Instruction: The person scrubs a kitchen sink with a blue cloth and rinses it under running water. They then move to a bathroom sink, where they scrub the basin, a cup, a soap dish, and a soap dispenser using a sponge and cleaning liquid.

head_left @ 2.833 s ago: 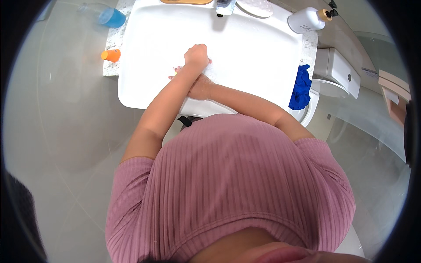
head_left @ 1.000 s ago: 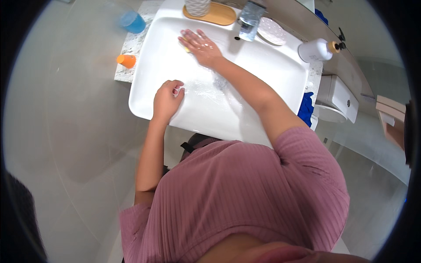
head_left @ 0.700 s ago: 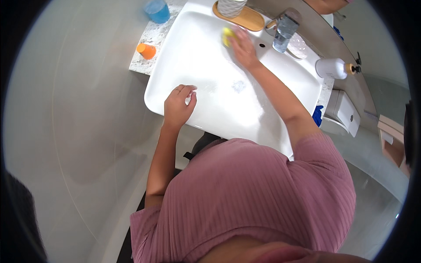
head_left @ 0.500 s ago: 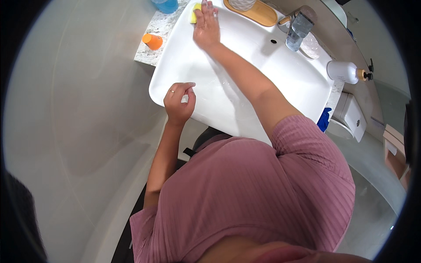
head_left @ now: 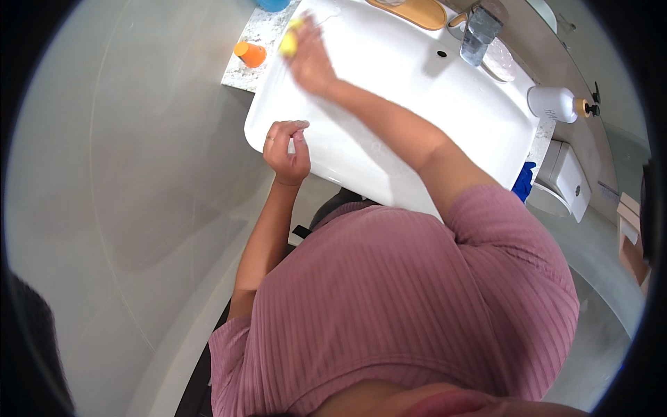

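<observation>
My right hand [head_left: 312, 64], blurred by motion, presses a yellow sponge [head_left: 289, 43] against the left side of the white sink [head_left: 389, 90]. The sponge pokes out on the left of the fingers. My left hand [head_left: 286, 151] hovers at the sink's near left corner, its fingers loosely curled toward the thumb and nothing in them. A few wet marks show on the basin near its front edge.
An orange cup [head_left: 250, 54] and a blue container [head_left: 272, 3] stand on the speckled counter [head_left: 240, 73] at left. Along the back are a wooden tray [head_left: 420, 14], a faucet [head_left: 479, 36] and a white pump bottle [head_left: 552, 104]. A blue cloth [head_left: 524, 182] hangs at right.
My right hand has slid the sponge down and left along the sink's left side, toward me. My left hand has stayed by the near left corner. The view has shifted slightly.
</observation>
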Tool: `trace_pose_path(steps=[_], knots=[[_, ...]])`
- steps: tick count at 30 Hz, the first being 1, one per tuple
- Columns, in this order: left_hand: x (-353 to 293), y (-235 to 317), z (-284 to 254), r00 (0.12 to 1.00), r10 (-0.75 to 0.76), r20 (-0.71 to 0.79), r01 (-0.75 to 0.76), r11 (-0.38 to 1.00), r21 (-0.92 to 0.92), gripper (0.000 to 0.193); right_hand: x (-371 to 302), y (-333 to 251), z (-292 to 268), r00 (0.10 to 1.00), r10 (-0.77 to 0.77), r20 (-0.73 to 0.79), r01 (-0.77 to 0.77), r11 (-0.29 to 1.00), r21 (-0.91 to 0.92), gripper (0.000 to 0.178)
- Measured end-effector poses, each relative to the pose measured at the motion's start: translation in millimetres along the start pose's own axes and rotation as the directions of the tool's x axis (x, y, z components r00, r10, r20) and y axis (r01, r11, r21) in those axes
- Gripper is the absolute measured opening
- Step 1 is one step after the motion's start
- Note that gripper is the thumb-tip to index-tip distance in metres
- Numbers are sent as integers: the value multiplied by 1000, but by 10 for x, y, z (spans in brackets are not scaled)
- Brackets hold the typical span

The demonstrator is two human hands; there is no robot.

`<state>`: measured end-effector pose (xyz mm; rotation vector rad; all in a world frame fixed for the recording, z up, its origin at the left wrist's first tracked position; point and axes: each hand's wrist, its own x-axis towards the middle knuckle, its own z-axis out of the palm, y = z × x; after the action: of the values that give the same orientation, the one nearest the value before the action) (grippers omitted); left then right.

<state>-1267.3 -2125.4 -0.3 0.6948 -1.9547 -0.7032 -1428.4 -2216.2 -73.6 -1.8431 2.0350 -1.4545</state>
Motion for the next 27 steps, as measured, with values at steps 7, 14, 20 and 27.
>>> trace_pose_path(steps=[7,14,20,27], knots=[[-4,57,13,994,-77,-79,70,994,-82,19,-869,-480,-508,705,-332,626,200,941,274,47],[-27,63,-18,998,-39,-47,38,999,-4,15,-901,463,-1236,557,-147,817,472,866,-166,49],[18,79,65,996,-67,-53,67,998,-6,15,-803,61,-584,844,-118,524,312,901,-300,51],[7,63,26,995,-101,12,100,994,47,15,-690,653,-1407,713,58,698,481,684,-549,38]])
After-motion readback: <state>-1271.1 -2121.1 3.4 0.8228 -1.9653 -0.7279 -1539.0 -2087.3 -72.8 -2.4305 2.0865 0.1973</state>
